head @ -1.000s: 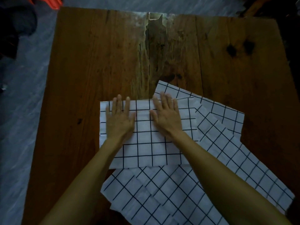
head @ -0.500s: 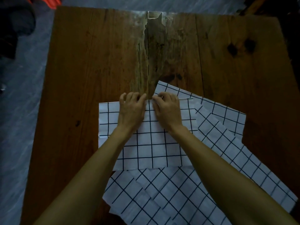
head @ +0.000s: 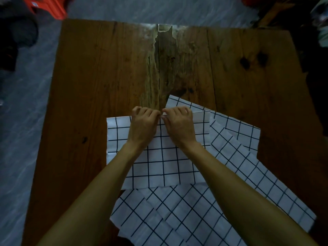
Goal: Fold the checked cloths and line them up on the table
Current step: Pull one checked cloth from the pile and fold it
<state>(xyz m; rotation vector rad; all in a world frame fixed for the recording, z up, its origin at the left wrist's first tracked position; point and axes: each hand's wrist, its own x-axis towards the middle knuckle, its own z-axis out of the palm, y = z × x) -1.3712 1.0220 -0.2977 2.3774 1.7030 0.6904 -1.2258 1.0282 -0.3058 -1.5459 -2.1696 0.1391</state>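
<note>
Desk [head: 99, 89]: brown wooden planks, with a pale worn strip running down the middle from the far edge and two dark knots toward the far right. It stands on a grey floor [head: 21, 139].

Pile of checked cloths [head: 221, 189]: white fabric with a thin black grid, several pieces overlapping at an angle on the near right part of the desk, reaching from the middle down to the near edge.

Top checked cloth [head: 159, 167]: same pattern, lying square to the desk over the left part of the pile, its left portion resting straight on the wood. Flat, with its far edge at about the desk's middle.

Left hand [head: 143, 126]: bare forearm reaching in from the near edge; knuckles up at the far edge of the top checked cloth, its fingers [head: 142, 110] curled closed and pinching that edge.

Right hand [head: 179, 125]: just beside the left, thumbs nearly touching; fingers likewise curled over and gripping the same far edge.

Red plastic object [head: 48, 6]: on the floor beyond the desk's far left corner, partly cut off.
</note>
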